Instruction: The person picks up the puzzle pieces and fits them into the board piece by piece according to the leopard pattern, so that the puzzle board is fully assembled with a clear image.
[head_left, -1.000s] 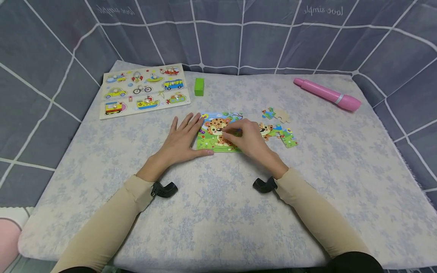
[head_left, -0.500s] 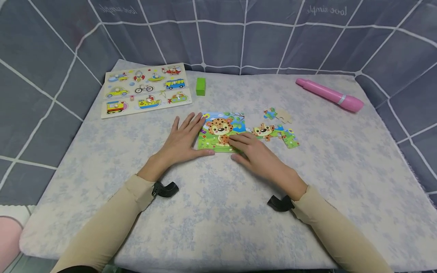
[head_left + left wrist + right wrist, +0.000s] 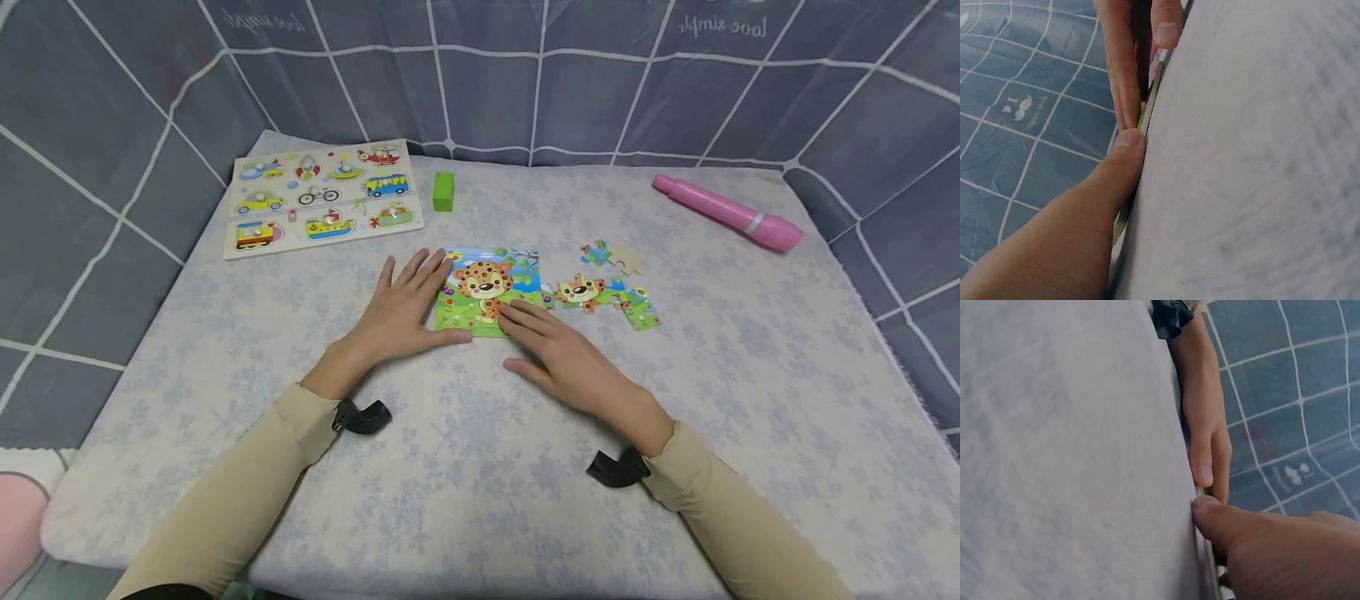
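Observation:
A small leopard jigsaw puzzle point(image 3: 486, 279) lies flat in the middle of the table in the head view. My left hand point(image 3: 393, 321) rests at its left side, fingers spread and straight, the thumb point(image 3: 1124, 153) along the near edge. On the lower right of the picture lie the extended fingertips of my right hand point(image 3: 566, 354), covering that corner. Its thumb stands apart, just off the near edge. Right of the puzzle are loose jigsaw pieces: a leopard-face piece point(image 3: 581, 290), a green flowered piece point(image 3: 640, 310), a blue piece point(image 3: 595, 252) and a plain wood-coloured one point(image 3: 625, 257).
At the back left lies a wooden vehicle peg board point(image 3: 322, 200), with a green block point(image 3: 443, 192) beside it. A pink torch-shaped object point(image 3: 727, 212) lies at the back right. Grey checked cloth point(image 3: 487, 100) hangs behind the table.
My right hand has drawn back toward the near right, its fingers going from pinched above the puzzle to laid straight on its lower right. The left hand stays in place.

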Demonstrator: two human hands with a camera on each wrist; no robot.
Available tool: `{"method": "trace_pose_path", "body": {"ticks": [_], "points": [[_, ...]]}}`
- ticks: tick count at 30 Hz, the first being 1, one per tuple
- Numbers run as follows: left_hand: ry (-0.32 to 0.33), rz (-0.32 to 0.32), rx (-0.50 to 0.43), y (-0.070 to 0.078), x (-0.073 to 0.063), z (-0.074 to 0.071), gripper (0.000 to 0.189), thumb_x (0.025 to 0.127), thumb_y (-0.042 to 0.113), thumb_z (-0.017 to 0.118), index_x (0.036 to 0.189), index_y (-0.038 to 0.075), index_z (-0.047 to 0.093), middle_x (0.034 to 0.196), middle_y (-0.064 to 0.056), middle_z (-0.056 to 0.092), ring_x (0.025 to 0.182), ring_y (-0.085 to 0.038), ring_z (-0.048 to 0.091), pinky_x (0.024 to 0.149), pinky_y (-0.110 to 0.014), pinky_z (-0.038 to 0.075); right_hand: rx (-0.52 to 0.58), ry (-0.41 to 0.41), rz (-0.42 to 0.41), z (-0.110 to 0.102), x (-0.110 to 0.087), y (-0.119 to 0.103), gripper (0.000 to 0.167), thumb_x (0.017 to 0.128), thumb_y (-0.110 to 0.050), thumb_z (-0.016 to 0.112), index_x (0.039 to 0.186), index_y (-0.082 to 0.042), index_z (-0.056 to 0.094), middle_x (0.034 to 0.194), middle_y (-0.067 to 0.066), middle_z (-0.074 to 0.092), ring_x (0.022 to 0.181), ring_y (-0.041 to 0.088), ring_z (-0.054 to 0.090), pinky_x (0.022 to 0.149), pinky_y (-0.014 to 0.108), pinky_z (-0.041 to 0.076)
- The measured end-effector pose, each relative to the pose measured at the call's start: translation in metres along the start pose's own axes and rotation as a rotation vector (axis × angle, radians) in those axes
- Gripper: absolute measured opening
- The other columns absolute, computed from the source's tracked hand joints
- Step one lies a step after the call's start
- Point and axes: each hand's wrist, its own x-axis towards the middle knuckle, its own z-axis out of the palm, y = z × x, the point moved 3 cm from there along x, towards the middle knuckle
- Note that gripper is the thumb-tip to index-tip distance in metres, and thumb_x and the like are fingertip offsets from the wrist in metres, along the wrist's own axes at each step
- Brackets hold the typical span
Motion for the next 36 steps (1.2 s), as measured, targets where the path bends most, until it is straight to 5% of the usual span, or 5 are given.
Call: {"method": "trace_pose_path", "body": {"ticks": [13,23,32,36], "points": [[0.003,0.001,0.007,0.0,0.001,-0.001,0.116,0.086,0.075,0.069,0.171,0.016,0.017,0.179,-0.005,0.012,0.166,-0.027,0.003,0.129,-0.063,-0.006,-0.051,0.059,0.0,0.001,0.002,-0.006,0.055,0.107,-0.027,0.064,0.153,0.001,0.053,0.162,0.016,0.049,0.152,0.036,0.043,0.124,0.05,0.038],[0.013,0.007,0.003,0.0,0.0,0.0,0.116,0.086,0.074,0.069,0.171,0.016,0.017,0.179,-0.005,0.013,0.166,-0.028,0.004,0.129,-0.064,-0.005,0.1,0.319,-0.011,-0.009,0.001,0.009,0.035,0.1,-0.016,0.074,0.131,0.001,0.071,0.141,0.017,0.067,0.138,0.035,0.058,0.121,0.048,0.041],[0.021,0.003,-0.005,0.001,-0.001,0.0,0.116,0.085,0.074,0.071,0.171,0.016,0.018,0.178,-0.004,0.013,0.166,-0.027,0.004,0.129,-0.063,-0.006,0.046,0.48,0.206,-0.045,-0.013,0.057,0.03,0.096,-0.006,0.077,0.124,0.003,0.074,0.127,0.021,0.073,0.119,0.039,0.066,0.087,0.053,0.055],[0.014,0.007,0.003,0.001,0.0,0.0,0.116,0.086,0.075,0.07,0.171,0.016,0.017,0.179,-0.004,0.013,0.166,-0.027,0.004,0.129,-0.063,-0.006,0.022,0.49,0.335,-0.06,-0.024,0.074,0.033,0.094,-0.006,0.079,0.124,0.004,0.075,0.122,0.025,0.074,0.114,0.045,0.067,0.089,0.058,0.054]]}}
